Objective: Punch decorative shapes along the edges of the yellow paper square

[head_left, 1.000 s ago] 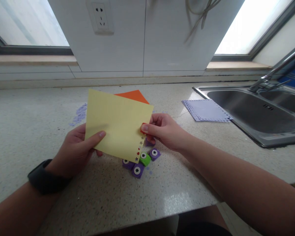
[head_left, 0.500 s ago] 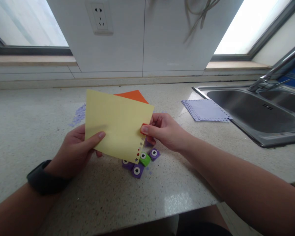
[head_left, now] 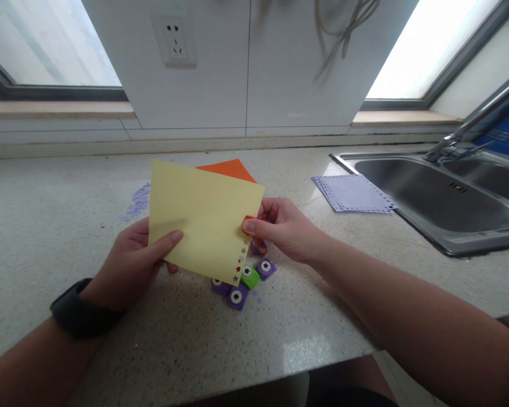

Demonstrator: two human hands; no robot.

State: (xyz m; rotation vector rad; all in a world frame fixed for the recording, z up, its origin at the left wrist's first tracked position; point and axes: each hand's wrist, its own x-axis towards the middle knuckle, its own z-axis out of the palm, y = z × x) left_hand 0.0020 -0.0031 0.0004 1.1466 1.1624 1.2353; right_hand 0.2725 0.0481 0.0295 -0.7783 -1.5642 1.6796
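Observation:
A sheet of yellow paper (head_left: 199, 215) is tilted above the counter, with several small shapes punched along its lower right edge. My left hand (head_left: 142, 254) pinches the sheet's left side, thumb on top. At the right edge, my right hand (head_left: 280, 226) is closed on a small red craft punch (head_left: 246, 219), its thumb pressing on top; the punch sits over the paper's edge and is mostly covered by the fingers. Below the sheet lie a green craft punch (head_left: 250, 278) and several purple craft punches (head_left: 237, 298), one partly under the paper.
Orange paper (head_left: 233, 168) lies behind the yellow sheet. Purple paper scraps (head_left: 138, 202) are scattered at the left. A stack of pale purple sheets with punched borders (head_left: 356, 193) rests beside the steel sink (head_left: 449, 246). The counter's front edge is near my body.
Both hands keep the same grip on the sheet and the red punch. The whole view has shifted slightly; otherwise little differs.

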